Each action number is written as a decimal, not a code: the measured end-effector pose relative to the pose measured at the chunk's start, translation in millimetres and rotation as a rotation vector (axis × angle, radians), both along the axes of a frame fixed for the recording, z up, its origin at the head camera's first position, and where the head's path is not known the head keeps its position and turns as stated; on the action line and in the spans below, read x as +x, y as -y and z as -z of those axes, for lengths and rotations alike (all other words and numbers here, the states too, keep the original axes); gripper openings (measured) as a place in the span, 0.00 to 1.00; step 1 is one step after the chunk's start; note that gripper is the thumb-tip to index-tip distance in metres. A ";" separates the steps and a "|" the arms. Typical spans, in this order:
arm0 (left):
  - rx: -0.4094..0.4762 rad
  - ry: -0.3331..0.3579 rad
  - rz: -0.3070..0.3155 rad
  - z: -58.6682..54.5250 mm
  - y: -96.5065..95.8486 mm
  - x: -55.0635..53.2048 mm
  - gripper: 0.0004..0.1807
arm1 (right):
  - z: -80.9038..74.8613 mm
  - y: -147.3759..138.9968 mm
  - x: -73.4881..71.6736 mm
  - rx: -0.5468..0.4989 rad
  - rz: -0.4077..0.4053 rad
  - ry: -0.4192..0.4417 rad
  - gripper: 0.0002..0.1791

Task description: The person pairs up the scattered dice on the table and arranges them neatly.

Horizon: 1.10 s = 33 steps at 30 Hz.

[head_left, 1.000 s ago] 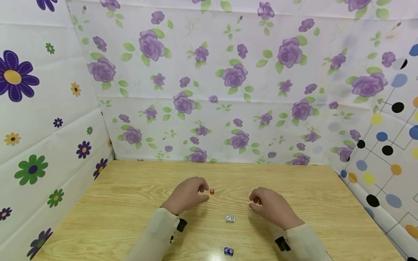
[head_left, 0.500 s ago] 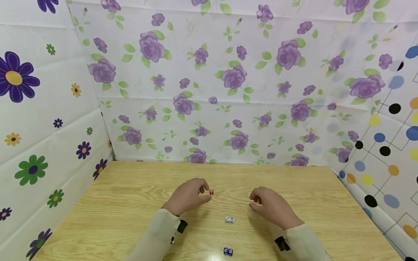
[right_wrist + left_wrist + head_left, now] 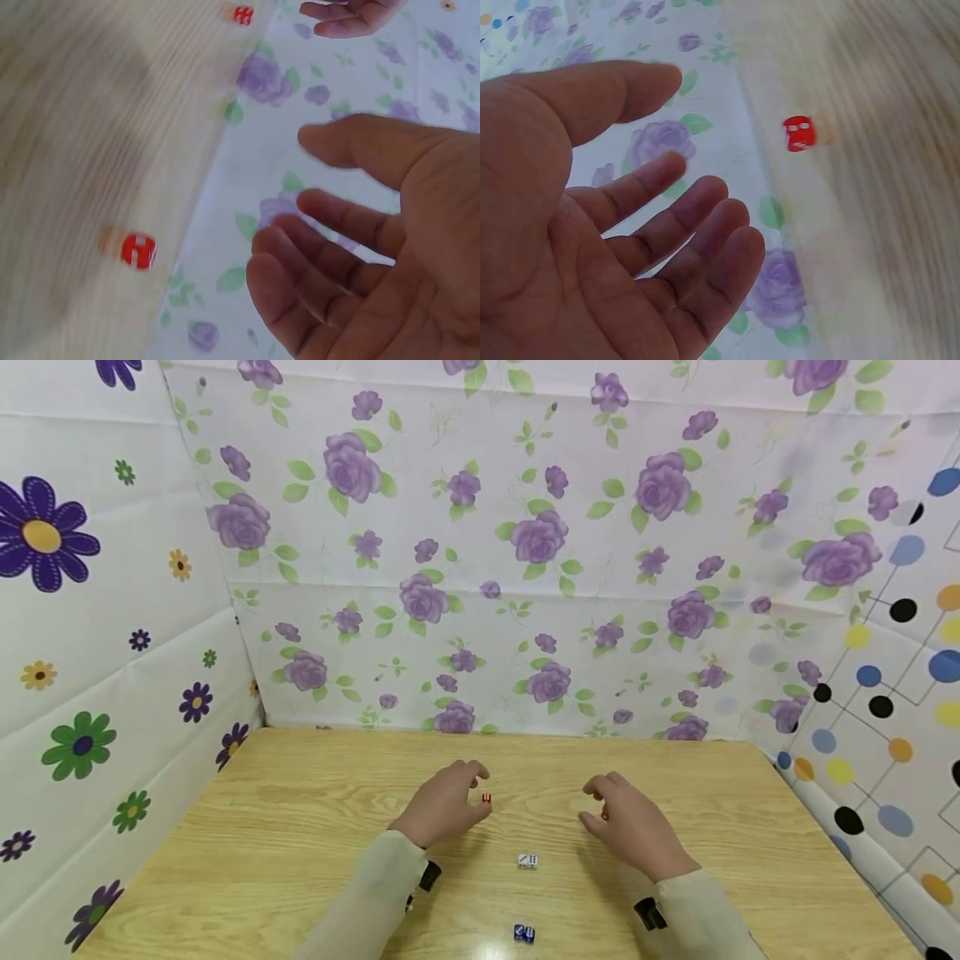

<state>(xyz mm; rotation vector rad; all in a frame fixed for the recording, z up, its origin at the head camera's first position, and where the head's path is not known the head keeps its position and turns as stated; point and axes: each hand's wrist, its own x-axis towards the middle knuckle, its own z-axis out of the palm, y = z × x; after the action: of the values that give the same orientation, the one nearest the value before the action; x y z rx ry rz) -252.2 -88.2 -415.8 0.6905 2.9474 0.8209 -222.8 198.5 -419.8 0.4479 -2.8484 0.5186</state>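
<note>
Two red dice lie apart on the wooden table. The left one (image 3: 487,797) sits just off the tips of my left hand (image 3: 442,806), whose thumb and fingers are parted. In the left wrist view that red die (image 3: 799,133) rests on the wood, clear of the fingers. My right hand (image 3: 637,827) hovers by the other red die (image 3: 604,815), partly hidden behind its thumb. The right wrist view has this die (image 3: 139,250) on the table, untouched by the loosely bent fingers. Neither hand holds anything.
Between the hands and nearer the front, two white dice (image 3: 528,862) sit side by side. Closer still, two blue dice (image 3: 524,933) lie together at the front. Flowered cloth (image 3: 480,552) hangs behind the table (image 3: 315,777), with patterned sheets at both sides.
The left hand has shifted slightly right and away from me, its thumb and fingers spreading wider. Right thumb and fingers have also parted, and a red die now shows beside them.
</note>
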 end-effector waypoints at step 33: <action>-0.186 0.027 -0.057 23.8 -23.8 -32.6 0.04 | 30.0 -27.5 -24.3 0.104 0.094 0.130 0.04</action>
<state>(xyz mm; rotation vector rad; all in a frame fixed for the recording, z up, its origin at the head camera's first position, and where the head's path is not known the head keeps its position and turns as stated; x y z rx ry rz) -284.8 -64.3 -439.6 0.5817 2.9809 0.5438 -247.1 226.0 -449.8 0.3054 -3.0148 0.3969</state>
